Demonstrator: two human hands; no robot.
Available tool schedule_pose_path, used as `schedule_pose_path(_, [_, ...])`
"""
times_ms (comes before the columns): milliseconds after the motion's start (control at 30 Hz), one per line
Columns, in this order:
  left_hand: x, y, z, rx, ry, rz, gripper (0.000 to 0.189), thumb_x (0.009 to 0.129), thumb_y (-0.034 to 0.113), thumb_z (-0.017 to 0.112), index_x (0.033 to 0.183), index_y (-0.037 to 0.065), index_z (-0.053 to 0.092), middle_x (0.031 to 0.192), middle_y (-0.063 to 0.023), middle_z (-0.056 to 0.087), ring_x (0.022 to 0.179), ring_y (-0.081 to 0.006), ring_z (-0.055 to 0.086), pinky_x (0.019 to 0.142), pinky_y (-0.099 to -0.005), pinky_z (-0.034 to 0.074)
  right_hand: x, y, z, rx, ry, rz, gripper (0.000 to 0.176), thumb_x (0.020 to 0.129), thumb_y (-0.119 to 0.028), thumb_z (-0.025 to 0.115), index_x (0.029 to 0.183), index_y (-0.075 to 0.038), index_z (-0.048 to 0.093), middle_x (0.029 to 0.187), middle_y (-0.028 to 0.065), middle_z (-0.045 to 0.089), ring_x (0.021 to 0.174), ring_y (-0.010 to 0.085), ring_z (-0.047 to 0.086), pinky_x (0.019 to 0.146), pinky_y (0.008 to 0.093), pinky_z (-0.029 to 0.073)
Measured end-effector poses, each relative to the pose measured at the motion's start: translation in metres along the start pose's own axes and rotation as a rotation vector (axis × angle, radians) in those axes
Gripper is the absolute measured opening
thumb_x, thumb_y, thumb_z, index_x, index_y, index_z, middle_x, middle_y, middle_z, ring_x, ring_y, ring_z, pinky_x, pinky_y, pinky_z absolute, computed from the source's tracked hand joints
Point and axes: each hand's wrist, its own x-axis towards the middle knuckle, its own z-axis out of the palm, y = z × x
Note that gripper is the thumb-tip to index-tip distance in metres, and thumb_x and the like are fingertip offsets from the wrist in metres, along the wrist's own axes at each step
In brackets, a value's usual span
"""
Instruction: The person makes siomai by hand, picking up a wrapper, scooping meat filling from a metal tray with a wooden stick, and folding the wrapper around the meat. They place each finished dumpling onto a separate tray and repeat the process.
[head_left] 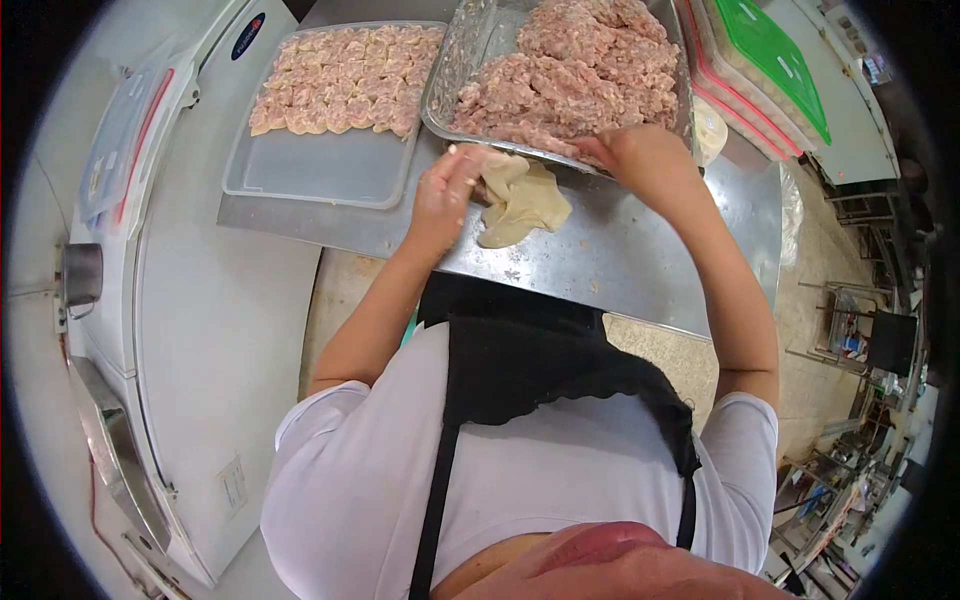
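My left hand (445, 195) is closed at the near edge of the steel table, with pale, floppy dough wrappers (525, 205) at its fingers. Some of the dough hangs in folds to the right of that hand. Bits of filling cling to its fingers. My right hand (650, 165) bends over the near rim of a metal tray (470, 85) heaped with pink minced meat (590, 75). Its fingers are closed against the meat's near edge; what they grip, if anything, is hidden. Left of the tray, filled dumplings (345, 80) sit in tight rows in a translucent plastic tray (320, 170).
Stacked containers with a green lid (775, 60) stand at the right back of the steel table (600, 260). Beside them lies a round pale item (710, 130). A white fridge or freezer (220, 330) is close on my left. Shelving and racks (870, 340) line the right side.
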Motion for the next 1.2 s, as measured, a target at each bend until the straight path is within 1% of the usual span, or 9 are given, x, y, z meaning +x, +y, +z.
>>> schedule_pose_path(33, [0.0,-0.005,-0.001,-0.396,0.083,-0.164,0.025,0.096,0.012,0.049,0.116,0.0,0.057,0.108,-0.0103,0.062,0.102,-0.0207,0.06,0.089,-0.0335,0.047,0.003,0.001,-0.009,0.015,0.03,-0.027,0.05,0.092,-0.048,0.05,0.072,-0.006,0.067,0.066,0.0176,0.063,0.067,0.0359,0.064,0.061,0.0466,0.051])
schedule_pose_path(267, [0.001,-0.003,-0.006,-0.496,-0.154,-0.196,0.033,0.094,0.015,0.052,0.121,-0.004,0.05,0.117,-0.0128,0.058,0.11,-0.0235,0.057,0.093,-0.0394,0.047,0.051,-0.037,-0.004,-0.162,0.053,-0.232,0.033,0.089,-0.035,0.055,0.074,-0.007,0.068,0.072,0.0136,0.066,0.07,0.0313,0.067,0.061,0.0442,0.052])
schedule_pose_path(467, [0.013,0.003,0.0,-0.975,-0.35,-0.377,0.037,0.092,0.014,0.053,0.125,-0.003,0.053,0.122,-0.0125,0.059,0.113,-0.0238,0.057,0.1,-0.0369,0.044,0.048,-0.03,-0.012,0.12,0.003,-0.102,0.034,0.09,-0.037,0.054,0.077,-0.009,0.069,0.075,0.0133,0.067,0.073,0.0333,0.066,0.064,0.0438,0.053])
schedule_pose_path(567, [0.016,0.028,0.006,-0.314,-0.567,0.014,0.035,0.097,0.022,0.048,0.121,-0.001,0.058,0.125,-0.0122,0.058,0.118,-0.0243,0.054,0.101,-0.0371,0.042,0.061,-0.033,-0.01,-0.023,-0.015,-0.065,0.046,0.093,-0.046,0.048,0.081,-0.007,0.069,0.07,0.0172,0.065,0.07,0.0367,0.064,0.064,0.047,0.051])
schedule_pose_path(733, [0.013,0.031,0.013,-0.148,-0.639,-0.022,0.032,0.095,0.023,0.053,0.118,0.003,0.062,0.122,-0.0096,0.061,0.113,-0.0207,0.056,0.097,-0.0324,0.043,0.039,-0.042,0.006,0.028,-0.082,-0.07,0.036,0.094,-0.035,0.05,0.082,-0.007,0.069,0.076,0.016,0.067,0.075,0.0361,0.065,0.068,0.0442,0.052])
schedule_pose_path(833, [0.013,0.034,0.015,-0.08,-0.69,-0.06,0.032,0.093,0.02,0.056,0.12,0.003,0.061,0.12,-0.0096,0.062,0.11,-0.0201,0.057,0.094,-0.0294,0.044,0.024,-0.013,0.017,0.533,-0.08,0.021,0.034,0.094,-0.033,0.052,0.09,-0.004,0.07,0.075,0.0152,0.067,0.072,0.033,0.066,0.068,0.0423,0.051])
schedule_pose_path(933, [0.022,0.035,0.022,-0.244,-0.543,-0.181,0.033,0.094,0.02,0.052,0.121,0.003,0.059,0.114,-0.0112,0.063,0.11,-0.021,0.058,0.096,-0.0364,0.045,0.007,-0.001,0.007,0.955,0.149,0.054,0.036,0.095,-0.034,0.053,0.093,-0.003,0.071,0.063,0.008,0.064,0.059,0.0191,0.06,0.057,0.0352,0.045])
schedule_pose_path(1000, [0.038,0.033,0.031,-0.693,-0.168,-0.176,0.034,0.096,0.018,0.047,0.123,-0.001,0.053,0.117,-0.0136,0.06,0.114,-0.0247,0.056,0.097,-0.0402,0.045,0.0,0.007,-0.02,1.072,0.062,0.337,0.042,0.097,-0.039,0.051,0.093,-0.001,0.07,0.06,-0.0036,0.048,0.056,0.0053,0.043,0.05,0.023,0.033])
schedule_pose_path(1200, [0.089,0.072,0.063,-1.11,-0.05,-0.084,0.047,0.099,0.029,0.035,0.13,-0.006,0.041,0.125,-0.0192,0.053,0.121,-0.0332,0.049,0.108,-0.0511,0.034,-0.008,0.006,-0.015,1.293,0.245,0.329,0.036,0.096,-0.037,0.053,0.105,-0.007,0.071,0.058,-0.0054,0.044,0.053,0.0037,0.038,0.05,0.0212,0.03])
